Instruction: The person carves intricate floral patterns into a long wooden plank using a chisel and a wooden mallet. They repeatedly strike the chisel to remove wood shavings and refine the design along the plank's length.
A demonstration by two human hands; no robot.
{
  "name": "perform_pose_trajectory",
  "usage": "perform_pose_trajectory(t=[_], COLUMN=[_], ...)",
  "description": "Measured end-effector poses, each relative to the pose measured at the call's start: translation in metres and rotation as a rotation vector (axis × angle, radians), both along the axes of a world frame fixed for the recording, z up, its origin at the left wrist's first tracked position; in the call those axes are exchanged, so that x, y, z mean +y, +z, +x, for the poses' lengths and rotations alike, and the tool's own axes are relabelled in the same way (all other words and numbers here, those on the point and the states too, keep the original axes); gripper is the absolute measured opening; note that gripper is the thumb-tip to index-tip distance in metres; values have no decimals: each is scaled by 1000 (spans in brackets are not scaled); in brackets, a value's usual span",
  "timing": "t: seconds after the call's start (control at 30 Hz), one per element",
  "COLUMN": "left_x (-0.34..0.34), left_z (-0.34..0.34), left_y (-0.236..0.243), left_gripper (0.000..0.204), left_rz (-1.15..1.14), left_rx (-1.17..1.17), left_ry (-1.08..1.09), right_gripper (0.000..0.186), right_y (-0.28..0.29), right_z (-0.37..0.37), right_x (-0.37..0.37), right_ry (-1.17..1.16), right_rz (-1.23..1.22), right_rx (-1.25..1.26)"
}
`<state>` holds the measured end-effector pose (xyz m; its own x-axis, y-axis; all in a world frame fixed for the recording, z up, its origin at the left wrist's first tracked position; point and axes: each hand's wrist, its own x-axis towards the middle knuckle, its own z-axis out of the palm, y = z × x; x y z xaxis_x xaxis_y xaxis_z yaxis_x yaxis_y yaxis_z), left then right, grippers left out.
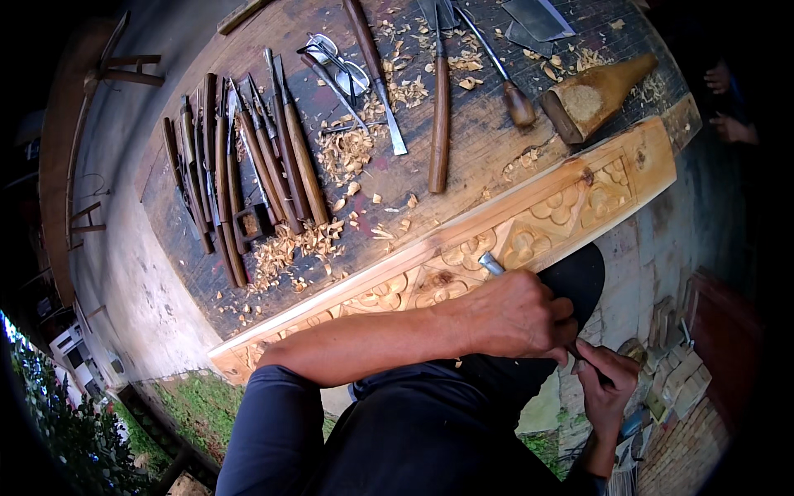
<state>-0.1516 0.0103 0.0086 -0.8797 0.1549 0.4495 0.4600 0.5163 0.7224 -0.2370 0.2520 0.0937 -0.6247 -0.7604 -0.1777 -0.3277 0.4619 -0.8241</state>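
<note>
In the head view, the only 1 here, the relation that counts is the angle between the chisel [490, 263] and the carved board [438, 281]. The board's long axis slants from lower left to upper right along the near edge of the workbench [488, 157]; the chisel runs across that line, blade toward the upper left, handle end toward the lower right.

The left hand [525, 314] is nearer the carving. Its fingers are curled around the chisel behind the short bright length of blade, over the board's near edge, with the forearm stretched above the lower-left part of the pattern. The right hand [610, 379] is closed on the handle end, off the board, below and to the right of the left hand. So 2 hands grip 1 tool, and from each grip the carved face lies up and to the left.

The blade tip is at the carved face, among the rounded petals; whether it bites into the wood I cannot tell. Beyond the board's far edge, wood shavings [294, 252] lie beside a row of chisels [248, 165], and a wooden mallet [612, 91] rests near the board's right end.
</note>
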Motion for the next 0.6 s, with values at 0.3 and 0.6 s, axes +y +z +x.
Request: perform_pose_trajectory(t=[0.3,0.6], left_x=[3,9], left_z=[0,0], left_y=[-1,-2], left_gripper=[40,41], left_rz=[-39,-23], left_rx=[-3,-46], left_ry=[53,79], right_gripper=[41,38], right_y=[0,5], right_z=[-13,-19], right_x=[-4,-8], right_ry=[59,81], right_rz=[16,41], right_rx=[32,42])
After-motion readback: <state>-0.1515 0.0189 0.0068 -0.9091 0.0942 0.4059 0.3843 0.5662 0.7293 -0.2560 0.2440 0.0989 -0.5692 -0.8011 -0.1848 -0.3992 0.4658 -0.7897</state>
